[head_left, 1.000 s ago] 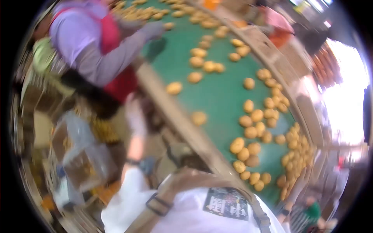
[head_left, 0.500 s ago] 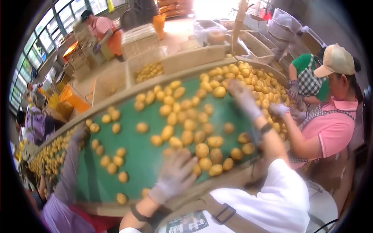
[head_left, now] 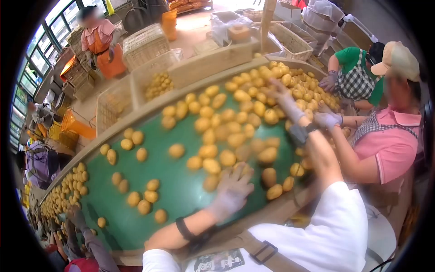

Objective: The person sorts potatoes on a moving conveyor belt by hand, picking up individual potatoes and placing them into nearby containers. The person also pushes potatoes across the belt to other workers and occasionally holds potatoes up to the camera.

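Left hand: gloved, palm down, fingers spread over the potatoes at the near part of the green belt. The fingertips overlap at least one potato; contact pressure cannot be determined. Right hand: gloved, fingers extended and apart at the edge of the dense heap, partly blurred. No potato is visibly pinched.

Location: a loose group lies beyond the left fingertips and reaches across toward the right hand. The heap lies beyond and to the right of the right fingertips. Scattered pieces rest to the left of the left fingers, and a few lie just right of them. A co-worker's gloved hand is near the right hand, on its right side.

Handling: each piece is judged firm, stiff and moderately light, a single-hand load. Rounded sides are likely to roll under a sideways push. Skin is likely to bruise or scuff if dropped. Take hold across the narrower middle, thumb opposing fingers; avoid the rounded ends.

Appearance: oval to nearly round, yellow-tan, smooth overall. Some pieces are browner and duller; several between the hands are blurred, so surface marks are indistinct.
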Demonstrator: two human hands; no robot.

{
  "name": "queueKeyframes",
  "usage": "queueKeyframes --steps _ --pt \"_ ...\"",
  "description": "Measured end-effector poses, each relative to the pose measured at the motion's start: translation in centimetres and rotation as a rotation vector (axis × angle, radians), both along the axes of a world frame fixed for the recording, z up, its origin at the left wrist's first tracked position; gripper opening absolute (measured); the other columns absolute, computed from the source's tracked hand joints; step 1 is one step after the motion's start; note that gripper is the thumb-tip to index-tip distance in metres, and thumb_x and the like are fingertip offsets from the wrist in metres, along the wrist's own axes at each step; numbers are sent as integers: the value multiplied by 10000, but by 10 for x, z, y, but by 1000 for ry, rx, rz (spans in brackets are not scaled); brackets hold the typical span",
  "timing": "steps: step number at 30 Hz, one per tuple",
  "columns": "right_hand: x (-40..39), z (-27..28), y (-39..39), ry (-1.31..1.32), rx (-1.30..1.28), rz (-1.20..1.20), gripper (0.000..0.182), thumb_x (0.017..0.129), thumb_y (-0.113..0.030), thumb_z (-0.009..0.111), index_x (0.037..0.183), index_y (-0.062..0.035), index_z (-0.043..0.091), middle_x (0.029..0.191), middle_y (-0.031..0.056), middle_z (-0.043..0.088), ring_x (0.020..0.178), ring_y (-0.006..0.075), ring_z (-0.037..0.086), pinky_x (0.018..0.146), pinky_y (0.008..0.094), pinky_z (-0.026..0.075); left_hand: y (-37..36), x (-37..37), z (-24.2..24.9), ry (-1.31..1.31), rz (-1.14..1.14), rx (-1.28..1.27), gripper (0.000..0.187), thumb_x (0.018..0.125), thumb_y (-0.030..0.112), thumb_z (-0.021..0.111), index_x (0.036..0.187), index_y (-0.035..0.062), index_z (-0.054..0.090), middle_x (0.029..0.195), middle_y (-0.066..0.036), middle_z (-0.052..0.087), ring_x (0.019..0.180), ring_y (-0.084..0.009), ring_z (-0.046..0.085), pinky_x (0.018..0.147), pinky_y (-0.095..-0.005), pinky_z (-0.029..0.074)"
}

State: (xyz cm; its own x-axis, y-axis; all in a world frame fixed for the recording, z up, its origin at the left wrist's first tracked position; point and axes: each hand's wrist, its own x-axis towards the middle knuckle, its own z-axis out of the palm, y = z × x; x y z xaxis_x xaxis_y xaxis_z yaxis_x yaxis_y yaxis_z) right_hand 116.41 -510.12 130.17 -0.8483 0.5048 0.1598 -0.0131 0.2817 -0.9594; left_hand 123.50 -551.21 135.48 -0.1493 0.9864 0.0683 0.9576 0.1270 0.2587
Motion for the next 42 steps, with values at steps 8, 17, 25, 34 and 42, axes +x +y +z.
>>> queueKeyframes --steps 8,17,25,34,42 --pt "-17 -2 -240 -145 -362 456 638 915 -251 742 1465 -37 497 1367 129 597 1259 218 550 1042 367 482 -111 -5 -8 69 406 66 317 674 224 738 987 182 709 1388 -137 529 1313 -466 460 994 -565 437" --pt "17 57 -431 -120 -95 1316 657 947 -349 649 1510 -64 466 1399 210 557 1276 316 557 1085 386 445 -376 -19 -23 171 1242 -181 289 695 135 704 982 137 731 1392 -189 575 1251 -423 522 1045 -518 429" --pt "-45 80 -83 -652 1308 138 296 958 -296 610 1019 -16 684 1091 199 695 1034 345 675 876 455 542 -487 94 26 114 1688 -400 550 1010 301 601 1499 76 489 1605 -172 376 1472 -371 349 1215 -494 288" --pt "-2 55 -3 -313 559 -263 605 822 -284 651 1388 -91 559 1301 218 647 1224 388 612 1041 444 472 -304 9 16 228 1211 -96 521 902 137 657 1412 62 581 1554 -198 428 1478 -400 336 1199 -492 315" --pt "-65 45 -48 -402 915 55 497 825 -252 616 1292 -82 630 1100 212 722 1032 375 693 912 463 534 -148 -7 13 69 723 23 535 834 194 716 1354 93 641 1513 -235 469 1422 -466 398 1173 -524 333"
